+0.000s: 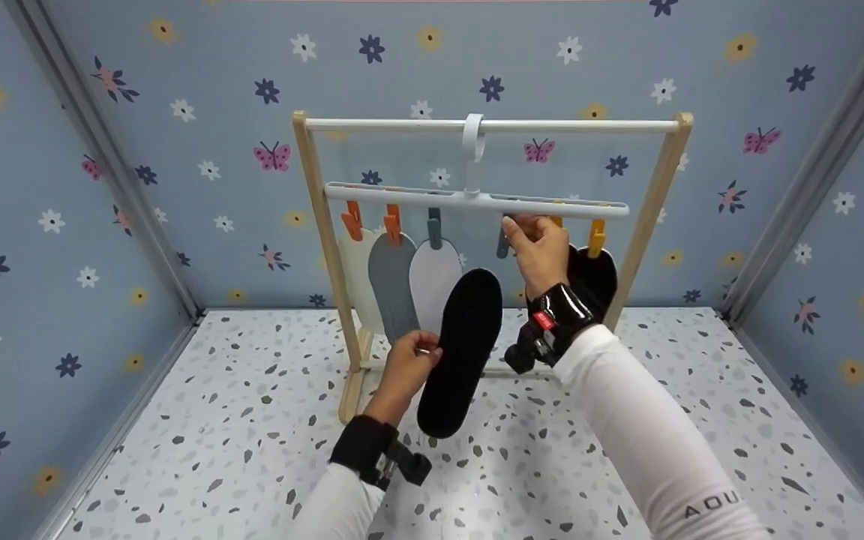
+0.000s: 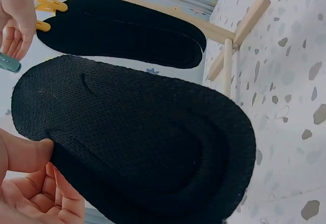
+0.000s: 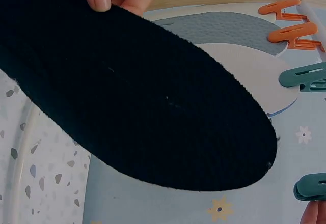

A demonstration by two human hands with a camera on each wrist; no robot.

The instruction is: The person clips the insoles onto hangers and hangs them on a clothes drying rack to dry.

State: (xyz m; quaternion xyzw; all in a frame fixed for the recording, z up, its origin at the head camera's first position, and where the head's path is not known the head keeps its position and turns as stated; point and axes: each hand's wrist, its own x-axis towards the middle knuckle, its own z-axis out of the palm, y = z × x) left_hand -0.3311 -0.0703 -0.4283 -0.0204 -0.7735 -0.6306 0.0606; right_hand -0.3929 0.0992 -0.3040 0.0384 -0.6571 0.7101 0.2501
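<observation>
My left hand [image 1: 406, 371] pinches a black insole [image 1: 466, 352] by its left edge, thumb on the near face. The insole hangs tilted below a white hanger [image 1: 402, 193], its upper end apart from the clips. Up at the hanger, my right hand [image 1: 544, 251] grips a dark green clip [image 1: 503, 246], which holds nothing. To the left, a second green clip [image 1: 434, 229] holds a white insole [image 1: 432, 281]. Orange clips [image 3: 293, 32] hold a grey insole [image 1: 393, 285] and a pale one [image 1: 359, 277]. Yellow clips [image 1: 596, 238] hold black insoles [image 2: 122, 30] on the right.
The hanger hooks over the white rod [image 1: 387, 125] of a wooden rack [image 1: 653, 202]. The rack stands on a speckled white surface [image 1: 252, 420]. Flower-patterned blue walls [image 1: 222, 45] close in the back and both sides.
</observation>
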